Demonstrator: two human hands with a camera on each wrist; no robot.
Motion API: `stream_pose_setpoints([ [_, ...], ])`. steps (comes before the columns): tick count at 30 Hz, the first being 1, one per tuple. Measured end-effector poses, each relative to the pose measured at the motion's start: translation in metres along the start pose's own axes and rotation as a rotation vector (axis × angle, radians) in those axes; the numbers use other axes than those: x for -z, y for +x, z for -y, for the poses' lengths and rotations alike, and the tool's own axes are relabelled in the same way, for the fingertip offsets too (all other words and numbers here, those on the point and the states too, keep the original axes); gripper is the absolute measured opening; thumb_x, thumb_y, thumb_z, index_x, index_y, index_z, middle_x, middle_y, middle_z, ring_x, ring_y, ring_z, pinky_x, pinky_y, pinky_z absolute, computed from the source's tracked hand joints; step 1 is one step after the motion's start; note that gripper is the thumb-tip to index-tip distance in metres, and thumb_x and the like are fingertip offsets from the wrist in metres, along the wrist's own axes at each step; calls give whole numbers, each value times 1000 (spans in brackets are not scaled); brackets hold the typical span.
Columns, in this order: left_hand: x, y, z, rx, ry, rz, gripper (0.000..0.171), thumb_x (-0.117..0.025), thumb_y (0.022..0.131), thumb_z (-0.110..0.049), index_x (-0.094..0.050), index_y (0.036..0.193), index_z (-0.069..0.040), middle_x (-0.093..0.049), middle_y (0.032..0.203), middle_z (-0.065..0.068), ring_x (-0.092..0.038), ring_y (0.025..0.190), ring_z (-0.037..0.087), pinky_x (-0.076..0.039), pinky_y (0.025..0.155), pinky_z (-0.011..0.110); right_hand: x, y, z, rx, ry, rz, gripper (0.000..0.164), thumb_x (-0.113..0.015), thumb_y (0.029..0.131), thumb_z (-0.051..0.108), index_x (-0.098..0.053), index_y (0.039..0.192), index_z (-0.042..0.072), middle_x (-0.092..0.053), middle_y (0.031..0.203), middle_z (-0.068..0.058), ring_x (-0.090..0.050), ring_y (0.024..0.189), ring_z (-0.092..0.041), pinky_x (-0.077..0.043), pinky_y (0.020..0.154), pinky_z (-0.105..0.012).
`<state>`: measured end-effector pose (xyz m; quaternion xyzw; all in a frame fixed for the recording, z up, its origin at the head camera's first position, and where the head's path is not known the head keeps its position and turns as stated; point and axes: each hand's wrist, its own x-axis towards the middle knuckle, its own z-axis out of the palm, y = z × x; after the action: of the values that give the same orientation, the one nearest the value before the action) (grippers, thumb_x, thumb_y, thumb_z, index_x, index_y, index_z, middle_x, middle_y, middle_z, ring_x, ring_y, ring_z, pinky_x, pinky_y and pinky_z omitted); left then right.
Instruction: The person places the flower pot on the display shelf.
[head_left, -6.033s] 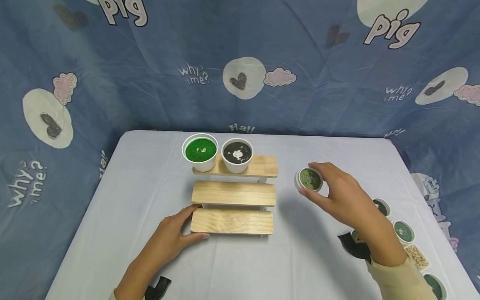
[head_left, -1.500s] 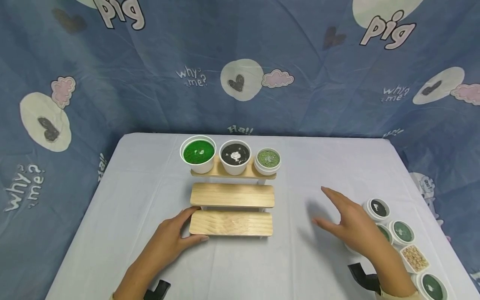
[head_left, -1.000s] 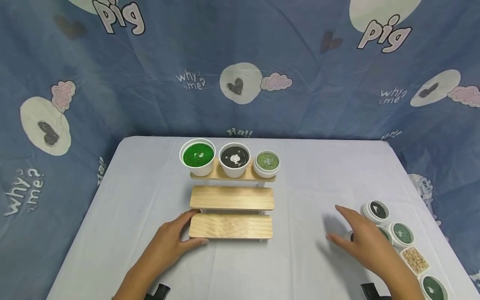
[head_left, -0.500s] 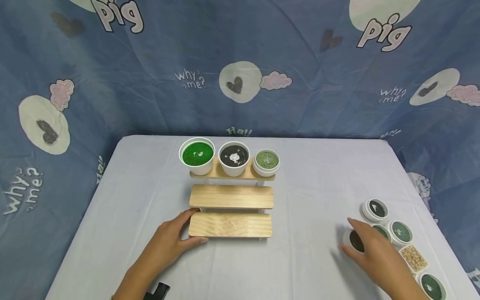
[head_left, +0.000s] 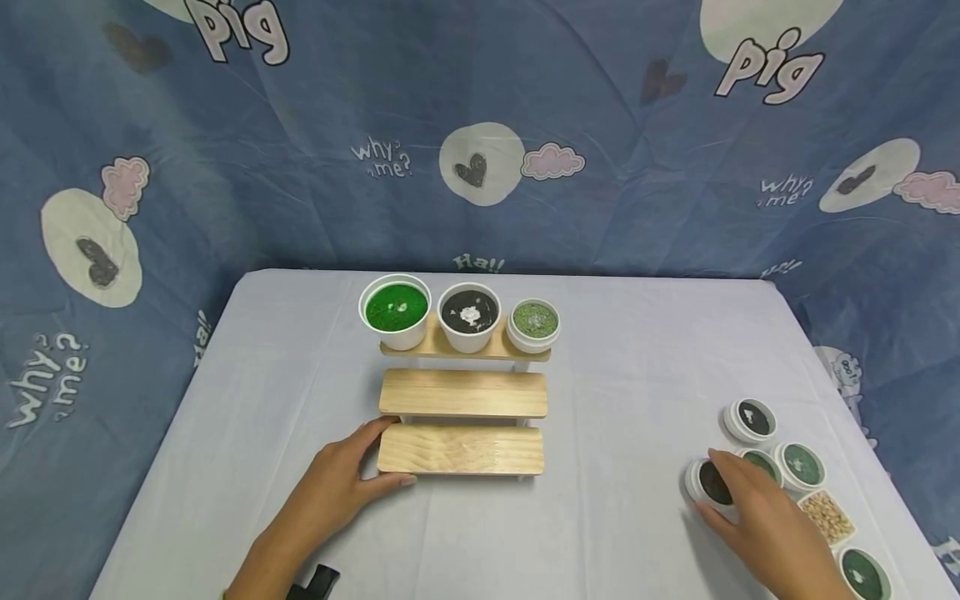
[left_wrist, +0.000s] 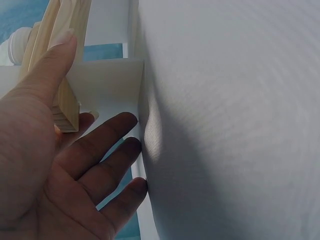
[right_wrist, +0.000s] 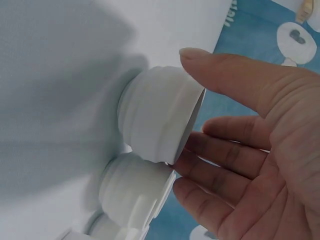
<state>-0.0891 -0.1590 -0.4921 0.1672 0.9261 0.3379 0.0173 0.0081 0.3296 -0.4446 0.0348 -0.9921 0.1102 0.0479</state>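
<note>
A three-tier wooden stand [head_left: 462, 450] stands mid-table. My left hand [head_left: 337, 479] pinches the left end of its lowest shelf, thumb in front and index finger behind; in the left wrist view the thumb [left_wrist: 52, 65] lies along the wood and the other fingers spread below it. At the right, my right hand [head_left: 772, 529] has thumb and fingers around the rim of a small white cup [head_left: 693, 483] with a dark filling. The right wrist view shows this cup [right_wrist: 155, 112] on the tablecloth, its thumb side at the rim and fingertips at the opposite edge.
On the top shelf are a bright green-filled cup [head_left: 396, 308], a black-filled cup [head_left: 469, 312] and a speckled green cup [head_left: 534, 323]. By the right hand are a dark-filled cup [head_left: 750, 419], green-filled cups [head_left: 802, 463] and a rectangular dish of pale pieces [head_left: 827, 517].
The speckled green cup went from my right hand onto the top shelf. That hand then moved right and down to the dark-filled cup and closed around it. My left hand stays on the stand.
</note>
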Motion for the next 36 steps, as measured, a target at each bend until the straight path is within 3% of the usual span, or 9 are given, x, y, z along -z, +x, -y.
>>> stream_pose_setpoints([
  [11,1,0,-1,4,-2,0,77,-74,72,-62,-52,136,-24,-62,126,2,-60,112,21,-49,92,45,-4,0,-4,76,-58,9,70,-87,65,16,-56,125,-4,-58,121,-22,-57,107,-42,-47,84,-56],
  [19,0,0,1,11,-1,7,79,-73,72,-63,-51,137,-24,-62,127,4,-60,113,23,-49,92,45,-8,2,-4,62,-67,28,69,-87,64,12,-57,123,-5,-58,120,-23,-57,107,-43,-47,85,-57],
  [30,-1,-1,1,5,-3,8,79,-73,72,-63,-51,137,-23,-62,127,5,-60,113,24,-49,92,46,-8,4,-3,104,-25,-41,65,-86,65,15,-57,120,-6,-59,115,-22,-56,106,-41,-45,87,-55],
  [36,-1,0,1,6,-12,4,78,-73,72,-63,-51,137,-25,-62,126,3,-60,112,22,-49,91,45,-9,11,7,116,10,-66,66,-87,67,17,-56,121,-3,-59,115,-17,-60,100,-38,-49,81,-53],
])
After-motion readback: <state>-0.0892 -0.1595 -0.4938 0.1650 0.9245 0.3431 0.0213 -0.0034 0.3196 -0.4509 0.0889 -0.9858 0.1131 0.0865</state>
